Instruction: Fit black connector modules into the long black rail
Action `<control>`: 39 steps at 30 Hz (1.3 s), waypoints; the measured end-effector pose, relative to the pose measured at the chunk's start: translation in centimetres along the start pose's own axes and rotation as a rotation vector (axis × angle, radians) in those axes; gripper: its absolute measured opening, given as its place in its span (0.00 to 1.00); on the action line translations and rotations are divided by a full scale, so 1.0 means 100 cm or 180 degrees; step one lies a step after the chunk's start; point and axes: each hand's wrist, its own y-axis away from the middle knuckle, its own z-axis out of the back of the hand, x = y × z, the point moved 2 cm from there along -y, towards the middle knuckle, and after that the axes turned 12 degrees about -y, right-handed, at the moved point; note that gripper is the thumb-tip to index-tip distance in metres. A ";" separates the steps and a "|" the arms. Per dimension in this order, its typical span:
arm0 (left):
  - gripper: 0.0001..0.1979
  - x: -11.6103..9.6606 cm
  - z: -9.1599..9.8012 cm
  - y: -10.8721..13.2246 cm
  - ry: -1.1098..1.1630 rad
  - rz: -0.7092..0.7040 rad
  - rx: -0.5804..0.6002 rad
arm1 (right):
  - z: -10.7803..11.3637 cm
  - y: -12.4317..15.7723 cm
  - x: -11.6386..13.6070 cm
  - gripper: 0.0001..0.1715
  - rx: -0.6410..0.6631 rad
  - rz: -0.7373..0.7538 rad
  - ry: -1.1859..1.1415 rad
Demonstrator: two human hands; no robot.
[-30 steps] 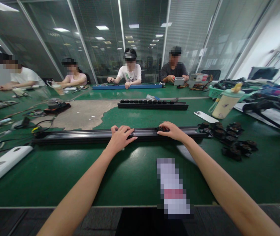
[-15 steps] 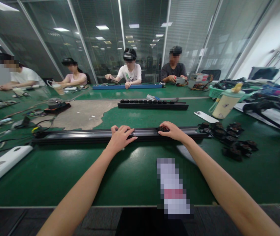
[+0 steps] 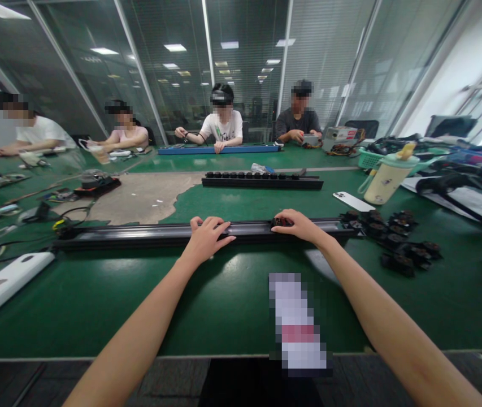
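Note:
A long black rail (image 3: 156, 232) with a shiny inner channel lies crosswise on the green table. My left hand (image 3: 207, 237) rests over its middle, thumb and fingers gripping the two edges. Farther right, my right hand (image 3: 298, 226) pinches a small black module (image 3: 281, 222) at the rail's channel; its fingers partly cover the module. Several similar black modules (image 3: 397, 240) lie in a loose pile beyond the rail's right end.
Behind the rail stands a shorter black rail (image 3: 261, 183) bearing a row of black pieces. A white phone (image 3: 353, 201) and a cream bottle (image 3: 389, 180) are at right, a white case (image 3: 9, 285) at left. Four people sit across the table.
My hands keep their places on the rail and the module. Across the table, one person's raised hand has moved slightly left. The whole view has shifted a little.

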 end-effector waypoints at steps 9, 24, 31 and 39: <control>0.21 0.000 -0.001 0.000 -0.0066 -0.0022 -0.0002 | -0.002 0.000 -0.007 0.21 -0.0119 -0.0189 -0.0133; 0.21 0.001 -0.001 0.000 -0.0047 -0.0014 -0.0018 | -0.002 0.000 -0.007 0.18 -0.0064 -0.0235 -0.0109; 0.21 0.000 -0.001 0.000 -0.0048 -0.0017 -0.0003 | -0.002 0.001 -0.006 0.18 -0.0091 -0.0231 -0.0118; 0.21 0.000 0.000 0.000 -0.0015 0.0002 0.0034 | 0.004 0.001 -0.001 0.21 0.0023 -0.0263 -0.0164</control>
